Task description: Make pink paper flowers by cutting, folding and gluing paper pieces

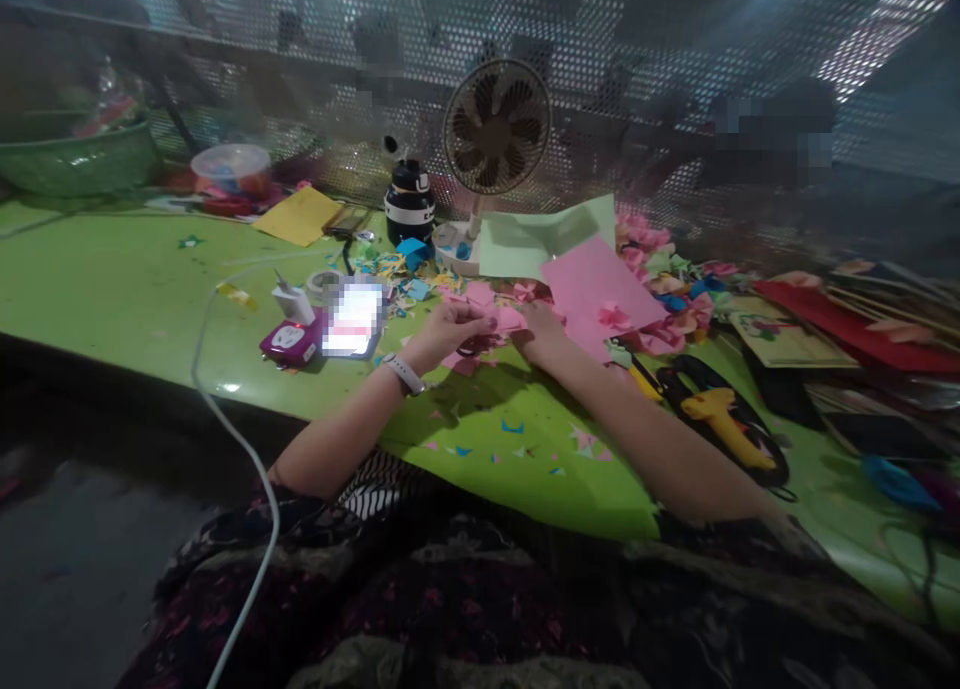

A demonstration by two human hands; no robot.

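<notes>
Pink paper piece (511, 319): between the two hands, just beyond the left fingertips and against the right hand.
Left hand (450, 331): thumb and fingers pinched on the piece's left edge; white wristband (404, 374) on that wrist.
Right hand (538, 333): at the piece's right side, near the left hand; its finger grip is hidden, so cannot tell.
Large pink sheet (600, 287): just beyond the right hand, overlapping the pale green sheet (517, 241).
</notes>
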